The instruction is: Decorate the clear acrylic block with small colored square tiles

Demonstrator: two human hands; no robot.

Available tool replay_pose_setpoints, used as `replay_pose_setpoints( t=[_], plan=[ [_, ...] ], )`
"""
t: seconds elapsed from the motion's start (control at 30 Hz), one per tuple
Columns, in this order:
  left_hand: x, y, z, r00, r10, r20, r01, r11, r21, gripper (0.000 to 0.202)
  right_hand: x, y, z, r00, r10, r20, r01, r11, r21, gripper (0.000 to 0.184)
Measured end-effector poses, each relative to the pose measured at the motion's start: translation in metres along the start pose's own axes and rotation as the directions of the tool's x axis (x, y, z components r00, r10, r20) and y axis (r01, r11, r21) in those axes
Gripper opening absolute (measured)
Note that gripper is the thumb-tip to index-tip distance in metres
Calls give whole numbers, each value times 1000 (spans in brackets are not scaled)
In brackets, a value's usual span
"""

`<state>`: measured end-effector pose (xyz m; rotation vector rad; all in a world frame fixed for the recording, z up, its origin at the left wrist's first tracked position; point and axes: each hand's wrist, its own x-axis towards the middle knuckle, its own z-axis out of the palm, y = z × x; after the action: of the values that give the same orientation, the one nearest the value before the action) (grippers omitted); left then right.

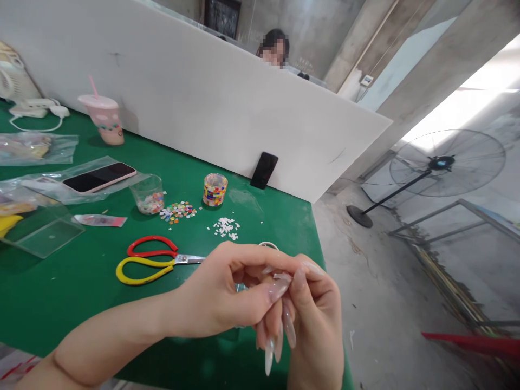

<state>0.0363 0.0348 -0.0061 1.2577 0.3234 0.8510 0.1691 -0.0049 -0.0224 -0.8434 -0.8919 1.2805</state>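
Observation:
Over the near right part of the green table, my left hand (pixel 227 295) meets my right hand (pixel 319 303), fingertips touching. The left thumb and forefinger pinch a small whitish piece (pixel 280 276). My right thumb and forefinger are pressed together beside it; what they hold, if anything, is hidden. Something clear, partly covered by the left hand, shows beneath the fingers. Just beyond lie loose white chips (pixel 226 228) and a pile of coloured tiles (pixel 177 212). A glass jar (pixel 215 190) covered in coloured tiles stands behind them. Scissors (pixel 150 261) with red and yellow handles lie left of my hands.
A clear plastic cup (pixel 148 195) holds more tiles. Left are a tube (pixel 101 220), a phone (pixel 99 177), a clear box (pixel 44 227) and a pink drink cup (pixel 103 118). Another phone (pixel 264 169) leans on the white partition (pixel 195 92); a person sits behind it. A fan (pixel 441 162) stands right.

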Motion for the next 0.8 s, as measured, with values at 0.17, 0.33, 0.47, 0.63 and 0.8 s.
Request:
replay_pose_setpoints(
  t=[0.17, 0.33, 0.47, 0.63, 0.8],
  plan=[
    [2, 0, 0, 1000, -19, 2, 19, 999, -28, 31, -1, 1, 1, 1000, -3, 3, 3, 1000, -1, 27],
    [3, -3, -2, 999, -36, 28, 38, 995, -96, 29, 1, 0, 5, 1000, 13, 4, -14, 999, 33, 27],
    [3, -4, -3, 999, -32, 32, 36, 991, -130, 29, 1, 1, 5, 1000, 19, 7, -19, 998, 52, 28],
    [3, 0, -2, 997, -75, 8, 75, 985, -153, 28, -1, 5, 1, 998, 61, 27, -63, 995, 79, 31],
    [2, 2, 0, 997, -79, -20, 76, 990, -120, 26, -1, 8, -1, 997, 74, 17, -75, 995, 58, 40]
  ],
)
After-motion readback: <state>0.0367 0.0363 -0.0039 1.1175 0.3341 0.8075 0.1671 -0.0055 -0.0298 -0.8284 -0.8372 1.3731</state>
